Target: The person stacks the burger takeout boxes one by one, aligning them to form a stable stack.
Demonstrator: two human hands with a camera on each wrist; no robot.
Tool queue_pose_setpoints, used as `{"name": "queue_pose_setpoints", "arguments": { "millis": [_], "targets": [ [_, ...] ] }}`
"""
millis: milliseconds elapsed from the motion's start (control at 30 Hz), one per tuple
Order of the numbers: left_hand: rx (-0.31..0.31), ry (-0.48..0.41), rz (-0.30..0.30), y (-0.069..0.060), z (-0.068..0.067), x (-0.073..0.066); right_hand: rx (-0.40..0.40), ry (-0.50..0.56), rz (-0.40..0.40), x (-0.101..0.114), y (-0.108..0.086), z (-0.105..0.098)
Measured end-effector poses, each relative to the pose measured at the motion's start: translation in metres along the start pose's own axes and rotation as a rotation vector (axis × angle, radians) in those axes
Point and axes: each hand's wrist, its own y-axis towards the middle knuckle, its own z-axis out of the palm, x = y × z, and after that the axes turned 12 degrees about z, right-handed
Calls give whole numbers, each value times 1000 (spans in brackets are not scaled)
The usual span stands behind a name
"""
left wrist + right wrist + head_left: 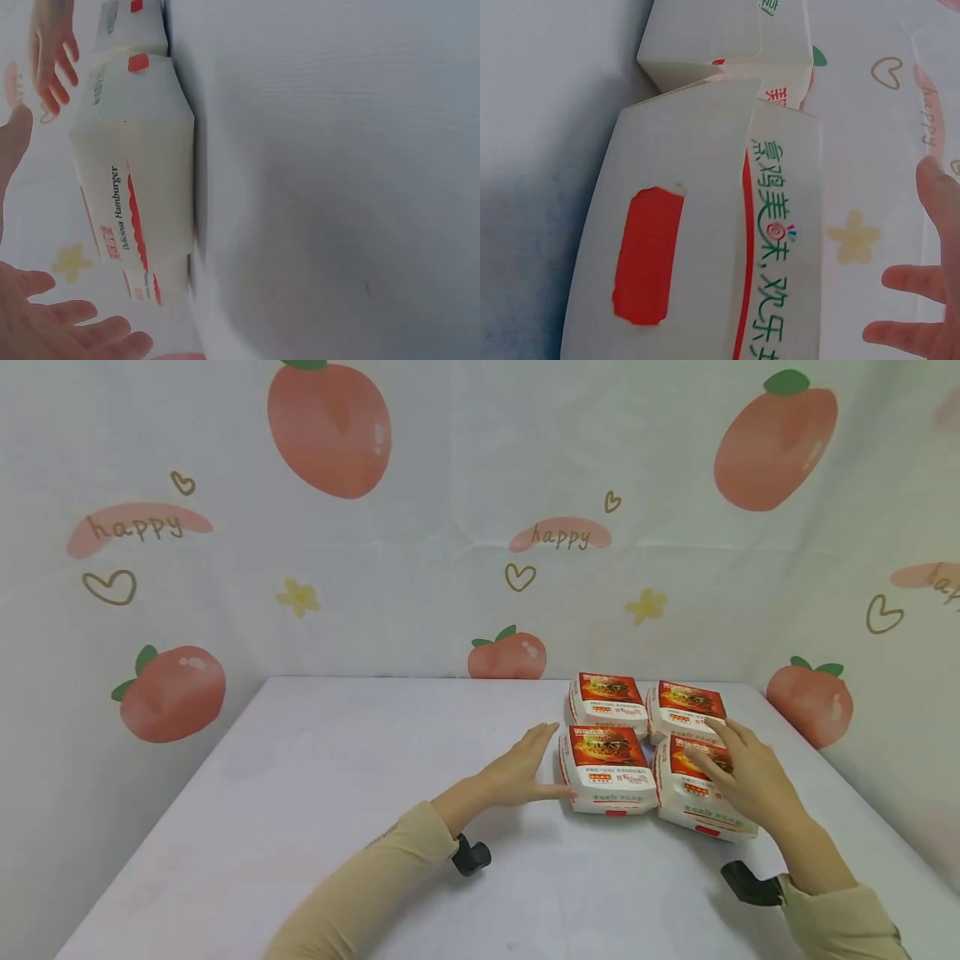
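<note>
Four white burger boxes with red printed lids stand in two rows at the table's right side: front left [609, 781], front right [701, 802], back left [607, 697] and back right [682, 702]. My left hand [517, 772] is at the left side of the front left box, thumb and fingers spread; in the left wrist view a gap shows between the hand [67, 322] and the box [142, 165]. Over the front right box hovers my right hand [750, 777], fingers spread; the right wrist view shows that hand [922, 300] beside the box [705, 225]. Neither hand grips anything.
The white table [300, 777] meets a fruit-printed cloth backdrop [420, 568] behind and at the sides. The boxes are near the table's right edge. Black wrist mounts [471, 856] hang below both wrists.
</note>
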Motion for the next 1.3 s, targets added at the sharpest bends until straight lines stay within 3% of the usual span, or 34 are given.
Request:
{"name": "queue_pose_setpoints", "arguments": {
  "millis": [633, 967, 1300],
  "targets": [
    [-21, -157, 15, 33, 20, 3, 76, 36, 85, -19, 0, 6],
    [13, -172, 21, 37, 24, 7, 89, 41, 112, -25, 2, 11],
    [-17, -145, 31, 38, 24, 7, 125, 50, 112, -27, 3, 13]
  ]
}}
